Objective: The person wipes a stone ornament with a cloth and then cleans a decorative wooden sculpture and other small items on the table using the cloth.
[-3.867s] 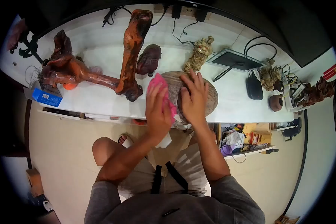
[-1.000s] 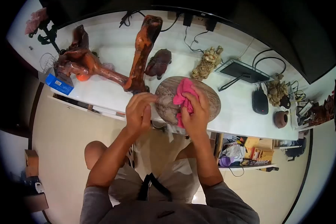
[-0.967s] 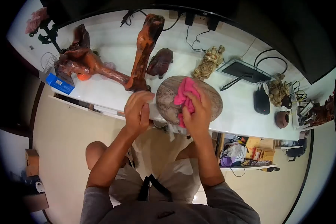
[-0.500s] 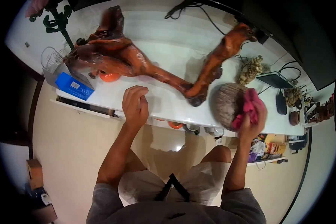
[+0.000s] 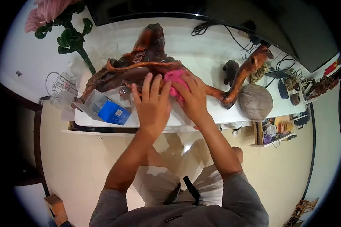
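left hand: fingers apart, laid over the near side of the brown wood carving; can't tell how firmly it touches. right hand just beside it, clamped on the pink cloth, cloth against the carving under the fingers. carving lies on the white counter, body beyond and left of both hands, one limb running out right of the right hand and angling up. blue box just left of the left hand; flower well apart, farther left and beyond. round grey-brown piece right of the right hand, dark figurine beyond and right of it.
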The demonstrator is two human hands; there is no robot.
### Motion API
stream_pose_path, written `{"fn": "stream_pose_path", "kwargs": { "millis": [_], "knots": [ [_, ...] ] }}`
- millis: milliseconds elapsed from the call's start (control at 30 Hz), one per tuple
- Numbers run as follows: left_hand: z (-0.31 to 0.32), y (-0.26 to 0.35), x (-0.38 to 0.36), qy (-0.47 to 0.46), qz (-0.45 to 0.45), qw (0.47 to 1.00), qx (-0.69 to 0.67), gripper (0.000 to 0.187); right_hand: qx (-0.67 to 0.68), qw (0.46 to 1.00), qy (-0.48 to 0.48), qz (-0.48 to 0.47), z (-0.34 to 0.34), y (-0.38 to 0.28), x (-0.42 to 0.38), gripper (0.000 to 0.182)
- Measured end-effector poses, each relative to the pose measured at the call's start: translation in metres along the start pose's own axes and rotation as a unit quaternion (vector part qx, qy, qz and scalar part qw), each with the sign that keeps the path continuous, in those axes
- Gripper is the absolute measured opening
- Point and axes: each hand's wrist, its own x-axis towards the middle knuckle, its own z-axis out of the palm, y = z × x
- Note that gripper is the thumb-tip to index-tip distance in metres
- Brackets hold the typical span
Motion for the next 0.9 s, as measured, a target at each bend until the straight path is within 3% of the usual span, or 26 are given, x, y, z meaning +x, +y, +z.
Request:
{"fn": "stream_pose_path", "kwargs": {
  "millis": [100,233,300,467,567,700,733,767,900],
  "knots": [
    [-0.002,-0.002,0.004,0.001,0.004,1.000,-0.024,0.060,-0.050,0.999,-0.018,0.006,-0.005,0.013,-0.014,0.058],
    [0.002,-0.005,0.003,0.009,0.004,1.000,-0.021,0.066,-0.060,0.995,0.022,0.076,-0.011,0.009,-0.016,0.058],
    [0.009,-0.003,0.005,0.029,-0.005,0.999,-0.039,0.069,-0.068,0.996,0.007,0.064,0.002,-0.001,-0.010,0.044],
    [0.010,-0.003,0.009,0.035,-0.009,0.998,-0.060,0.073,-0.029,0.999,-0.044,0.009,-0.002,0.000,0.001,0.045],
    [0.009,-0.006,0.006,0.040,0.006,0.998,-0.041,0.074,-0.061,0.995,-0.064,0.044,-0.030,0.016,-0.018,0.058],
    [0.010,-0.008,0.004,0.047,0.013,0.998,-0.034,0.073,-0.076,0.995,-0.014,0.068,-0.023,0.015,-0.004,0.046],
    [0.008,-0.008,0.006,0.050,0.014,0.998,-0.034,0.071,-0.053,0.996,-0.051,0.058,-0.015,0.005,0.003,0.044],
    [0.005,-0.008,0.007,0.050,0.014,0.998,-0.034,0.069,-0.002,1.000,-0.015,0.000,0.006,0.005,0.004,0.046],
    [0.007,-0.010,0.005,0.059,0.025,0.997,-0.047,0.070,-0.029,1.000,-0.012,-0.004,-0.001,0.015,-0.007,0.052]
  ]
}}
